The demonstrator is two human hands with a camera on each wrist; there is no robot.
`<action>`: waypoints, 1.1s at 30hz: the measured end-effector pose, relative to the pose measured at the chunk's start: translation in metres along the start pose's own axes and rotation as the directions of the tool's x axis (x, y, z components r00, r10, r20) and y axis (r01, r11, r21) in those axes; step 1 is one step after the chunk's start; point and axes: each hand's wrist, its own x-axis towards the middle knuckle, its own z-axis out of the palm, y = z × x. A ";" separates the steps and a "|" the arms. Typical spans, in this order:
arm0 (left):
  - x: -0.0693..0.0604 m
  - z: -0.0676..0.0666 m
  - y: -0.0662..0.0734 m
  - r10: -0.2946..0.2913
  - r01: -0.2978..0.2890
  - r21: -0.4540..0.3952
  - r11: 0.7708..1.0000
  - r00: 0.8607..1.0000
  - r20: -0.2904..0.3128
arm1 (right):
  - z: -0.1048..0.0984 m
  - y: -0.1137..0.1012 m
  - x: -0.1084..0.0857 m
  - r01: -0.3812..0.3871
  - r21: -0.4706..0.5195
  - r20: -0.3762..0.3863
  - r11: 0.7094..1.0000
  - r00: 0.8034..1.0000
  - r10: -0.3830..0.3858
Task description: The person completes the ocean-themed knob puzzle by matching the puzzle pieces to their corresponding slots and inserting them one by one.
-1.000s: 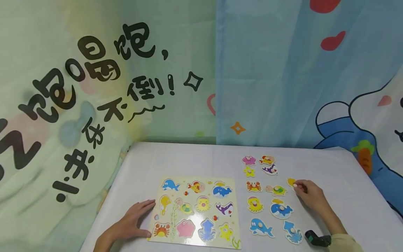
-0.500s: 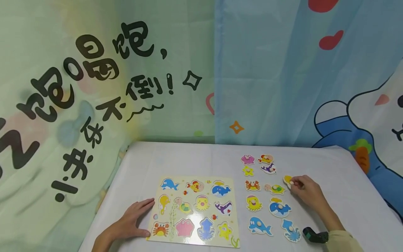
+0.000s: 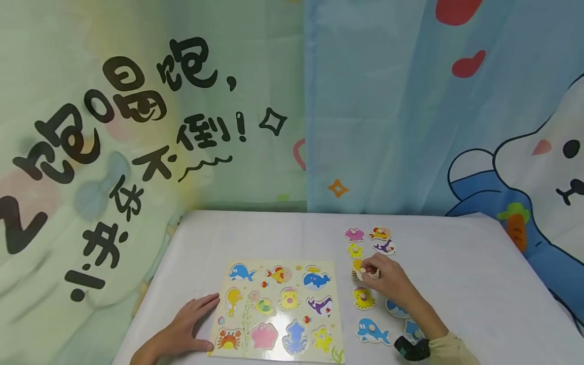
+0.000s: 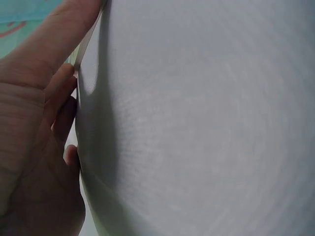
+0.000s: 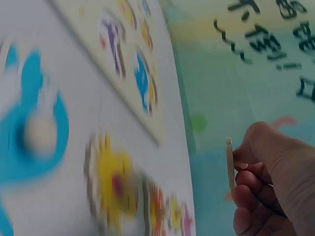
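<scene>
My left hand (image 3: 182,324) rests along the left edge of a cream puzzle board (image 3: 260,268) with sea-animal pictures, fingers straight and thumb at the near corner. My right hand (image 3: 390,279) pinches a yellow knobbed puzzle piece (image 3: 357,264), just above the loose pieces right of the board. Edge-on in the right wrist view, that thin wooden piece (image 5: 230,167) is between thumb and fingers. The crab and turtle pieces are mostly hidden under the right hand. Below it lie a yellow octopus piece (image 3: 363,298) and a blue dolphin piece (image 3: 373,330).
Pink shell (image 3: 354,234), fish (image 3: 380,233), star (image 3: 355,250) and purple whale (image 3: 385,247) pieces lie farther back. Blue whale (image 3: 396,309) and squid (image 3: 412,329) pieces are partly covered by the right arm. A black device (image 3: 412,349) is on the right wrist.
My right hand has carried the yellow piece leftward from the right side of the loose pieces to above the crab piece. My left hand stays at the board's edge; the head view shifts slightly.
</scene>
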 end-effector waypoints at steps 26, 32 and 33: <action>-0.005 -0.002 0.003 0.033 -0.033 -0.002 0.999 0.999 -0.029 | 0.151 -0.190 0.042 0.300 -0.030 0.261 0.954 0.923 -0.282; -0.004 -0.002 0.001 0.092 -0.091 0.018 0.996 0.995 -0.047 | 0.169 -0.206 0.049 0.349 -0.065 0.278 0.935 0.906 -0.318; -0.003 -0.002 0.000 0.095 -0.094 0.022 0.995 0.994 -0.046 | 0.172 -0.207 0.049 0.353 -0.068 0.282 0.933 0.904 -0.321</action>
